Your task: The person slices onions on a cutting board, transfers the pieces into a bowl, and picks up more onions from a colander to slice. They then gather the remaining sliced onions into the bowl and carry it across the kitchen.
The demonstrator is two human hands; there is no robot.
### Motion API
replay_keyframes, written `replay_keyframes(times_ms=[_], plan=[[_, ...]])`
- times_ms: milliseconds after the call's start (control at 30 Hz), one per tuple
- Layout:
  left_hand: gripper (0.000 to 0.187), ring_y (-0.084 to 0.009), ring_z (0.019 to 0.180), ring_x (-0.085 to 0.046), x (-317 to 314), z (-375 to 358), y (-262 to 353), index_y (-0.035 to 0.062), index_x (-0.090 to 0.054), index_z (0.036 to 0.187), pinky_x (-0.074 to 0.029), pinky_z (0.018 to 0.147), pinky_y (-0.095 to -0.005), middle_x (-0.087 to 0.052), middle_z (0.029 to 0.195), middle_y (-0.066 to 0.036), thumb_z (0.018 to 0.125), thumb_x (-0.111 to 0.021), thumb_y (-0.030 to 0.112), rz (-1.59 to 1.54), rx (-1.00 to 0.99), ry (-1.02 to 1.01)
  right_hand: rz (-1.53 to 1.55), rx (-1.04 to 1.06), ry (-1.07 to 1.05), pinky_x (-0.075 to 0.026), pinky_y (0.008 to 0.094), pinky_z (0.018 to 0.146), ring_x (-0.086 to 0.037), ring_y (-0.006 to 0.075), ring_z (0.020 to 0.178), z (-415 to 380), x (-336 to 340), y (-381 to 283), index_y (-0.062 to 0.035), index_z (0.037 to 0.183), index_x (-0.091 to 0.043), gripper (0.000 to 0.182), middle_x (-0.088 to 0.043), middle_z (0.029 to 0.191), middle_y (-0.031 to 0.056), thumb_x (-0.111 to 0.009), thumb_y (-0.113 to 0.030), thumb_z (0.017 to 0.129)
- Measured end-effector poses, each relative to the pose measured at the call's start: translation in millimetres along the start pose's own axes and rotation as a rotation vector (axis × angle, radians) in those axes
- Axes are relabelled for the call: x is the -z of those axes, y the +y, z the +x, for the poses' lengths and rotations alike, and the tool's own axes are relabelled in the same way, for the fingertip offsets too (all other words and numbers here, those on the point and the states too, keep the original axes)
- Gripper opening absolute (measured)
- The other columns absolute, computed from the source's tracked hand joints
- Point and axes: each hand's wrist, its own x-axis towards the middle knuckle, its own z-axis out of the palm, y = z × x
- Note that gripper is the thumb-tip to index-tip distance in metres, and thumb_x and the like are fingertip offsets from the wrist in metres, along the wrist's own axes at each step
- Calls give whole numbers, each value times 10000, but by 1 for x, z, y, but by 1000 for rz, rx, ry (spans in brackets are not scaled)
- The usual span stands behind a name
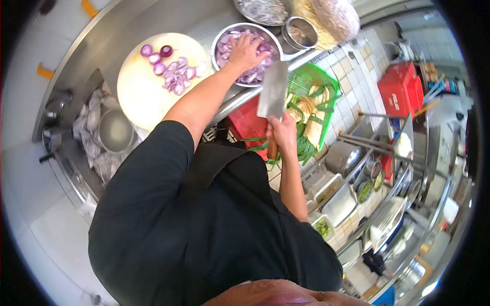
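Note:
My left hand (pixel 246 52) rests with fingers spread on sliced purple shallots or red onions (pixel 248 77) in a round metal bowl (pixel 215 57). In my right hand (pixel 283 130) is a cleaver (pixel 274 91), gripped by its wooden handle; the broad blade points up beside the bowl's right edge. Left of the bowl lies a round cutting board (pixel 140 97). It carries a heap of cut slices (pixel 178 77) and several whole peeled purple bulbs (pixel 154 58). The undersides of my left fingers are hidden.
A green basket of vegetables (pixel 332 97) and a red crate (pixel 247 117) stand below the counter edge. Behind the bowl are a small metal pot (pixel 301 33) and another bowl (pixel 263 11). A sink area with an empty pot (pixel 116 131) lies left; shelves of containers (pixel 341 204) stand right.

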Motion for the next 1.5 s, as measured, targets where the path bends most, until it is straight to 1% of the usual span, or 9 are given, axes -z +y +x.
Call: replay_keyframes(times_ms=[67, 233, 333, 433, 533, 900, 1033, 1267, 1500], plan=[[649, -424, 1455, -410, 16, -2, -4, 119, -676, 1347, -193, 1170, -733, -534, 1487, -217, 894, -695, 583, -109, 11, 13, -51, 77, 37, -455, 278, 447, -576, 121, 461, -4, 7, 10, 4, 1042, -648, 139, -596, 641, 29, -645, -70, 924], [549, -405, 1276, -581, 112, -42, -72, 68, -680, 1306, -450, 1089, -471, -648, 1315, -232, 892, -752, 422, -158, 109, 104, 3, 100, -249, -462, 268, 491, -553, 79, 507, 11, -3, 8, 8, 1067, -675, 141, -613, 678, 13, -647, -70, 954], [577, -391, 1311, -563, 158, -80, -108, 39, -645, 1341, -448, 1097, -460, -622, 1369, -235, 914, -727, 418, 87, 206, -48, -255, 143, -393, -523, 358, 557, -652, 210, 556, 30, -32, -5, 13, 1121, -673, 211, -668, 697, 100, -647, -94, 941], [646, -370, 1410, -485, 168, -104, -105, 28, -581, 1416, -396, 1138, -506, -547, 1483, -225, 948, -672, 464, 255, 252, -184, -720, 626, -253, -555, 508, 664, -713, 404, 702, 50, -66, -9, 10, 1084, -655, 215, -703, 770, 243, -627, -138, 931], [714, -348, 1469, -414, 174, -119, -87, 32, -519, 1478, -356, 1143, -534, -472, 1564, -204, 974, -614, 528, 307, 289, -278, -1052, 577, -182, -537, 605, 775, -688, 508, 852, 47, -95, -29, 4, 1002, -626, 193, -689, 840, 319, -607, -166, 913], [749, -356, 1425, -438, 184, -179, -92, 77, -602, 1402, -251, 1184, -612, -517, 1486, -188, 834, -768, 536, 93, 305, 26, -1018, 737, -322, -550, 484, 579, -715, 353, 651, 42, -87, -7, -10, 926, -644, 179, -702, 746, 227, -637, -188, 947], [823, -371, 1440, -415, 167, -169, -87, 110, -611, 1413, -237, 1190, -614, -518, 1496, -174, 790, -777, 623, 158, 385, 78, -336, 91, -544, -456, 291, 497, -548, 123, 507, 70, -74, 18, -32, 911, -624, 185, -586, 681, 13, -667, -192, 995], [697, -355, 1403, -448, 160, -155, -72, 140, -703, 1305, -282, 1158, -555, -585, 1403, -151, 786, -789, 598, 188, 492, 127, -171, -34, -596, -439, 307, 466, -541, 143, 484, 65, -123, 34, -38, 978, -599, 156, -572, 661, 26, -652, -182, 1003], [255, -326, 1104, -637, 151, -169, -87, 90, -783, 995, -501, 973, -450, -698, 1143, -111, 756, -809, 173, 3, 456, 534, -288, -88, -818, -463, 329, 451, -557, 161, 476, 51, -164, 25, -28, 950, -555, 199, -562, 645, 39, -663, -192, 983]])
